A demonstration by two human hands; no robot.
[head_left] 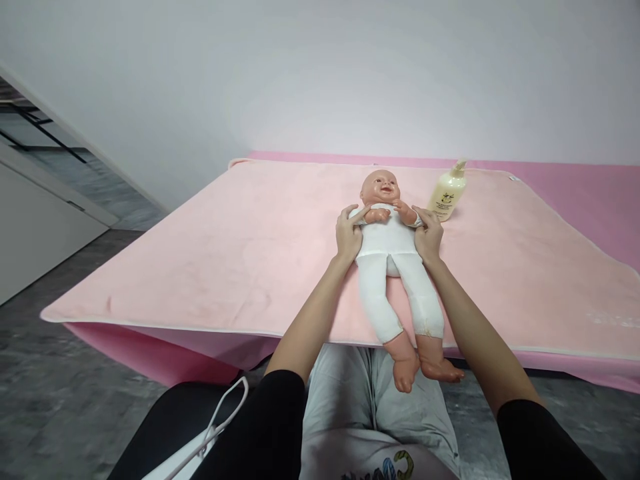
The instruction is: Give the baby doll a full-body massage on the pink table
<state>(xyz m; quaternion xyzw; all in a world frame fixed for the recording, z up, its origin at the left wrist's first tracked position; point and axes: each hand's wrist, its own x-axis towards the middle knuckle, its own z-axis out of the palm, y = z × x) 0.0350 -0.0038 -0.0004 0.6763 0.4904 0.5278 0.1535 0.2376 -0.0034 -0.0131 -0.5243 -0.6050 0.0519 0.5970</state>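
A baby doll (387,233) with a white cloth body lies on its back on the pink blanket, head away from me. Its bare feet reach past the table's near edge, above my lap. My left hand (349,233) is closed around the doll's arm and side on the left. On the other side, my right hand (429,235) grips its other arm near the elbow. Some of my fingers are hidden behind the doll. Just beyond my right hand is a pale yellow pump bottle (449,192), which looks tilted.
The pink blanket (225,253) covers most of the table, over a darker pink cloth (590,200). A white wall (320,80) rises behind the table. A white cable (227,413) loops beside my left arm, and grey floor (40,360) shows at the left.
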